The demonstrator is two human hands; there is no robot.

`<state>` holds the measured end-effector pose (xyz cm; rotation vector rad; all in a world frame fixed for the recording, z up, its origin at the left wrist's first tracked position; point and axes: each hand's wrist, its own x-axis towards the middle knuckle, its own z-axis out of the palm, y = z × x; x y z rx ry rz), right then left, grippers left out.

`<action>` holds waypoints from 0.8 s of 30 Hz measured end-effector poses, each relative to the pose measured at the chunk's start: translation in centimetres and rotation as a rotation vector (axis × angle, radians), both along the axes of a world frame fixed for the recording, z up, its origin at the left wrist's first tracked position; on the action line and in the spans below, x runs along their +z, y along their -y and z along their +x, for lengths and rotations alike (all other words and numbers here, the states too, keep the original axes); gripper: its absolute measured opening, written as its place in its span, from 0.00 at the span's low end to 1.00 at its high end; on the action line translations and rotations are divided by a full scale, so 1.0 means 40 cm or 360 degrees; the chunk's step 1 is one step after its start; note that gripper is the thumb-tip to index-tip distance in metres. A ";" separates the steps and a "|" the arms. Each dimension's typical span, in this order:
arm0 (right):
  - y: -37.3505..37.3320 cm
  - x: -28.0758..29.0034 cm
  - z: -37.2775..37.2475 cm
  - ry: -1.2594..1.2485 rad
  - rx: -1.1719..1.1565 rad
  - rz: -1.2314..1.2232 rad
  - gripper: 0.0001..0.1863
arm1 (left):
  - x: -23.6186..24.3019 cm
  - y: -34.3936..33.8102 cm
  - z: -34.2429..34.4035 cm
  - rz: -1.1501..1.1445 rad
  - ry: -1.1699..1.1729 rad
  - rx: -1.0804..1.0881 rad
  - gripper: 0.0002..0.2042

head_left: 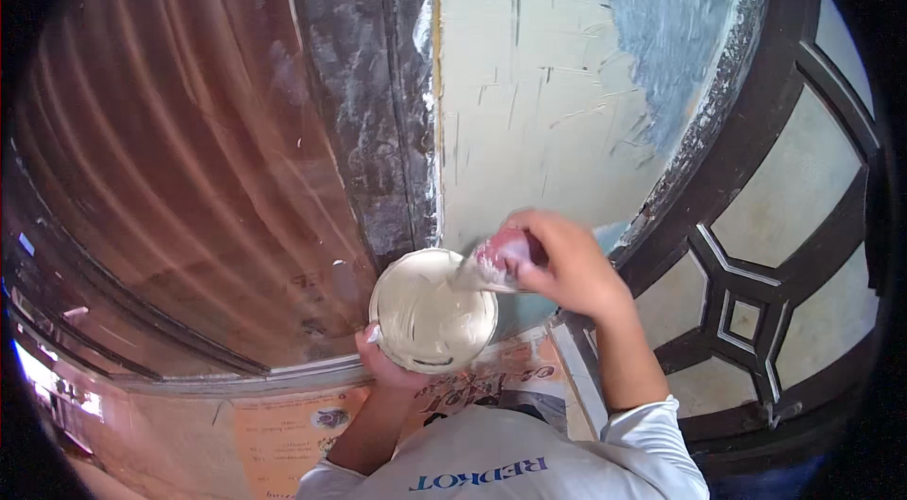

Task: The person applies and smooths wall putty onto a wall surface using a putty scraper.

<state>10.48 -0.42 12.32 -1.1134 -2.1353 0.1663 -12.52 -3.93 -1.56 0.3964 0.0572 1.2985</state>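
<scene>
My left hand [389,370] grips the lower left side of a round white tub [494,322], its thumb at the rim. Cream-coloured putty [425,306] coats the inside of the tub. In my right hand [578,269] is a putty knife [499,254] with a reddish, putty-smeared handle. Its blade end lies over the right side of the tub's opening, slightly blurred; I cannot tell whether it touches the putty. Beyond the tub stands a wall panel [520,56] spread with cream putty and scored with thin marks.
A bluish-grey area [675,18] shows at the panel's upper right. Brown curtain-like folds [189,151] fill the left, beside a dark worn frame [368,94]. Dark lattice woodwork [746,330] curves along the right. Printed orange sheets [283,439] lie below.
</scene>
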 end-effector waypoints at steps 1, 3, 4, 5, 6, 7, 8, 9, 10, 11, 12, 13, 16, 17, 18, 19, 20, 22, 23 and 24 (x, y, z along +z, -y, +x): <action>0.016 -0.008 0.010 0.0046 -0.0032 -0.0030 0.16 | -0.003 -0.001 0.002 -0.0066 -0.0129 0.0094 0.39; 0.037 -0.023 0.035 0.0089 -0.0077 -0.0055 0.16 | -0.018 -0.008 0.008 -0.0116 -0.0260 0.0204 0.39; 0.039 -0.034 0.048 0.0070 -0.0103 -0.0129 0.15 | -0.024 -0.008 0.011 -0.0106 -0.0263 0.0190 0.39; 0.042 -0.044 0.065 0.0051 -0.0139 -0.0202 0.14 | -0.030 -0.007 0.018 -0.0181 -0.0274 0.0176 0.39; 0.044 -0.052 0.084 0.0048 -0.0161 -0.0189 0.14 | -0.036 -0.006 0.025 -0.0256 -0.0286 0.0164 0.39; 0.043 -0.060 0.105 -0.0038 -0.0166 -0.0312 0.14 | -0.041 -0.006 0.032 -0.0277 -0.0334 0.0194 0.39; 0.038 -0.077 0.128 -0.0126 -0.0167 -0.0435 0.13 | -0.034 -0.010 0.040 -0.0264 -0.0336 0.0179 0.39; 0.030 -0.103 0.161 -0.0165 -0.0156 -0.0451 0.13 | -0.016 -0.010 0.054 -0.0258 -0.0365 0.0145 0.39; 0.023 -0.120 0.186 -0.0167 -0.0173 -0.0440 0.13 | 0.003 -0.009 0.067 -0.0252 -0.0395 0.0114 0.39; 0.018 -0.136 0.207 -0.0177 -0.0190 -0.0443 0.13 | 0.011 -0.012 0.079 -0.0249 -0.0428 0.0089 0.39; 0.016 -0.151 0.227 -0.0188 -0.0202 -0.0441 0.13 | 0.006 -0.018 0.086 -0.0237 -0.0432 0.0084 0.39; 0.008 -0.174 0.251 -0.0138 -0.0176 -0.0431 0.13 | -0.008 -0.027 0.093 -0.0210 -0.0160 -0.0043 0.40; -0.016 -0.228 0.312 -0.0545 -0.0145 -0.0658 0.14 | -0.026 -0.042 0.139 -0.0213 -0.0221 0.0050 0.40; -0.034 -0.277 0.357 -0.0526 -0.0147 -0.0431 0.12 | -0.022 -0.045 0.162 -0.0202 -0.0336 0.0146 0.40; -0.046 -0.313 0.399 -0.0532 -0.0154 -0.0417 0.12 | -0.016 -0.050 0.182 -0.0192 -0.0450 0.0249 0.40; -0.060 -0.348 0.441 -0.0771 -0.0176 -0.0544 0.11 | 0.005 -0.045 0.199 -0.0101 -0.0440 0.0122 0.41; -0.071 -0.347 0.456 -0.1011 -0.0180 -0.0675 0.11 | 0.002 -0.046 0.207 -0.0093 -0.0451 0.0133 0.41; -0.078 -0.327 0.493 -0.1230 -0.0234 -0.0809 0.10 | -0.006 -0.050 0.224 -0.0188 -0.0428 0.0222 0.40; -0.088 -0.338 0.531 -0.1348 -0.0284 -0.0747 0.10 | 0.015 -0.048 0.246 -0.0097 -0.0469 0.0203 0.40; -0.104 -0.352 0.569 -0.1468 -0.0329 -0.0682 0.10 | 0.014 -0.056 0.265 -0.0091 -0.0476 0.0198 0.40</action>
